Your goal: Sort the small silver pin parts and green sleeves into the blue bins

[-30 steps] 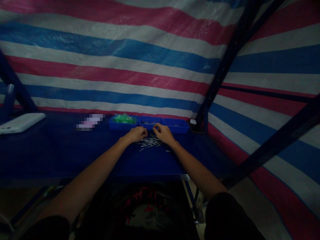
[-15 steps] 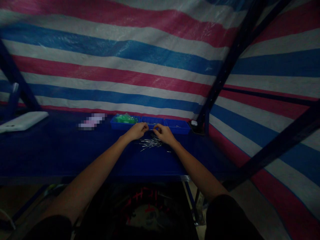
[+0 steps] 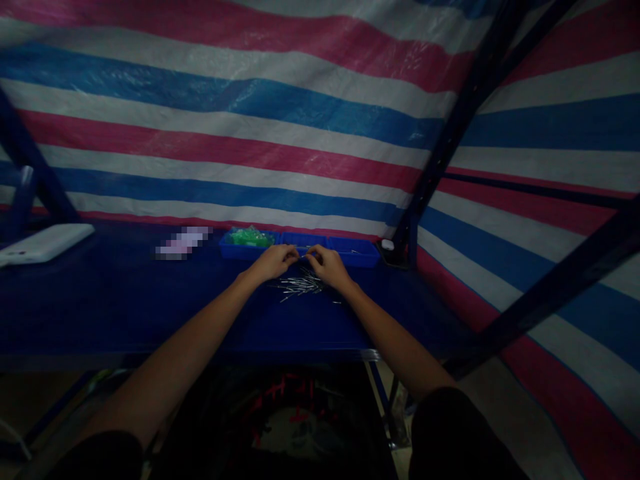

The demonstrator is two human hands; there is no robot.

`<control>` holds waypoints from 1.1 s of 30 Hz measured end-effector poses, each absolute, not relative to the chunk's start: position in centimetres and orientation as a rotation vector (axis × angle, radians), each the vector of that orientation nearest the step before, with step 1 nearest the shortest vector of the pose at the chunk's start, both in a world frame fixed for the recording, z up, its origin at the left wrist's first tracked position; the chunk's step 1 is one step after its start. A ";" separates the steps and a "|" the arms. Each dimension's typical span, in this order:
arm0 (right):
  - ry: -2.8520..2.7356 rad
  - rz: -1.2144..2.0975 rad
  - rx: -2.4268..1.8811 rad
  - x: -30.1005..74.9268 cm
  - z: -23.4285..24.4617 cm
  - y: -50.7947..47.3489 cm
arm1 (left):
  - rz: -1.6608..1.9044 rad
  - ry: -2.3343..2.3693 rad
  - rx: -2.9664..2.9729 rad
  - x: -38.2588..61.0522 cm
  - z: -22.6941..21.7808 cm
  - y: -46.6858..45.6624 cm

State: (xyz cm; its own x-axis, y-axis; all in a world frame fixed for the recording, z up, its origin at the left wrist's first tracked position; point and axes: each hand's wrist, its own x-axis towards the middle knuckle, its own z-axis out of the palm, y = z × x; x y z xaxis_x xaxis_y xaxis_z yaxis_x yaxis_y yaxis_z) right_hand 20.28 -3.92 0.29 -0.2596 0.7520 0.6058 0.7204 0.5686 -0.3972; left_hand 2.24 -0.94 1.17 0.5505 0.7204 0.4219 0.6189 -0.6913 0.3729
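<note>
My left hand (image 3: pixel 275 261) and my right hand (image 3: pixel 326 265) rest on a dark blue table (image 3: pixel 125 300), fingers curled and pinched toward each other over the middle blue tray (image 3: pixel 300 240). A thin metal pin seems to run between the two pinches, though it is too small to be sure. A loose pile of several thin metal pins (image 3: pixel 300 285) lies on the table just under the hands.
A row of blue trays sits at the table's back; the left tray (image 3: pixel 245 241) holds green parts, the right tray (image 3: pixel 355 252) a few pins. A white flat box (image 3: pixel 45 243) lies far left. A striped tarp (image 3: pixel 250 133) hangs behind, and a dark rack post (image 3: pixel 440 153) rises at right.
Both hands rose slightly from the pin pile toward the middle tray and drew their fingertips closer together.
</note>
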 end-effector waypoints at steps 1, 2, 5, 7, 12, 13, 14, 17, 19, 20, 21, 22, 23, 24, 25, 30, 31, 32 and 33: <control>-2.018 0.054 -1.186 20.2 0.3 -3.9 | 0.830 1.137 2.595 2.2 1.1 -0.9; -2.024 0.060 -1.193 20.2 0.3 -4.0 | 0.825 1.142 2.578 2.2 1.0 -0.8; -2.036 0.074 -1.193 20.1 0.4 -4.1 | 0.811 1.169 2.495 2.4 0.7 -0.8; -2.038 0.076 -1.186 20.0 0.4 -4.2 | 0.795 1.165 2.448 2.5 0.7 -0.9; -2.014 0.077 -1.186 20.0 0.4 -4.1 | 0.804 1.124 2.411 2.4 1.1 -1.0; -2.017 0.078 -1.182 20.0 0.3 -4.0 | 0.795 1.139 2.424 2.4 1.2 -1.1; -2.025 0.081 -1.175 20.1 0.3 -4.0 | 0.778 1.163 2.445 2.3 1.3 -1.1; -2.067 0.103 -1.158 20.1 0.0 -3.8 | 0.700 1.265 2.502 2.2 1.3 -1.3; -2.094 0.117 -1.150 20.2 -0.1 -3.7 | 0.647 1.324 2.509 2.2 1.3 -1.4; -2.105 0.121 -1.149 20.2 -0.1 -3.7 | 0.623 1.342 2.510 2.2 1.3 -1.5; -2.114 0.124 -1.149 20.2 -0.1 -3.7 | 0.600 1.353 2.513 2.3 1.3 -1.6; -2.118 0.125 -1.151 20.2 -0.1 -3.6 | 0.581 1.358 2.516 2.3 1.3 -1.6; -2.119 0.126 -1.154 20.2 -0.2 -3.6 | 0.568 1.361 2.521 2.3 1.4 -1.7; -2.116 0.126 -1.155 20.2 -0.2 -3.6 | 0.557 1.364 2.523 2.3 1.4 -1.8; -2.111 0.126 -1.156 20.2 -0.2 -3.5 | 0.549 1.367 2.524 2.3 1.4 -1.8; -2.101 0.121 -1.149 20.3 -0.5 -3.4 | 0.540 1.318 2.538 2.4 1.3 -1.6; -2.101 0.119 -1.152 20.3 -0.5 -3.4 | 0.555 1.308 2.536 2.4 1.2 -1.5; -2.101 0.117 -1.155 20.3 -0.5 -3.4 | 0.579 1.299 2.530 2.4 1.1 -1.4; -2.100 0.114 -1.157 20.3 -0.4 -3.4 | 0.611 1.288 2.523 2.4 1.0 -1.3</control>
